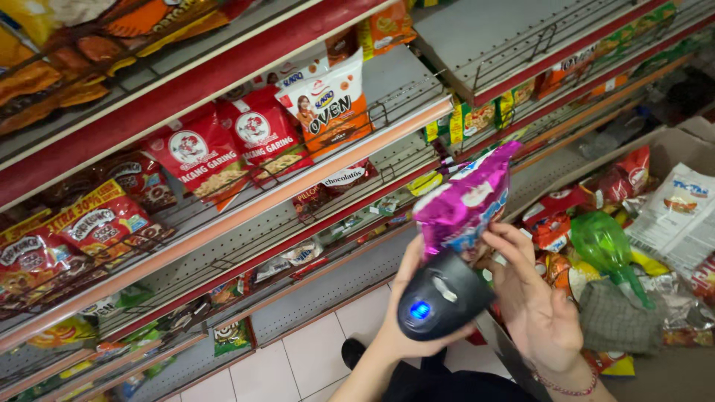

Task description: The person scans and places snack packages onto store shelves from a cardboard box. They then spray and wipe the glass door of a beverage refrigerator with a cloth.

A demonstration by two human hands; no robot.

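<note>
My left hand is shut on a black handheld scanner with a small blue light on its back. The scanner's head points up at a shiny purple snack bag. My right hand, with a thin red bracelet at the wrist, grips that bag by its lower edge and keeps it upright just above the scanner. Both hands are close together in front of the store shelves.
Red-edged wire shelves run across the left and top, stocked with red snack bags and an orange-and-white bag. At right, an open cardboard box holds mixed snack packs, a green bag and a grey cloth. White floor tiles lie below.
</note>
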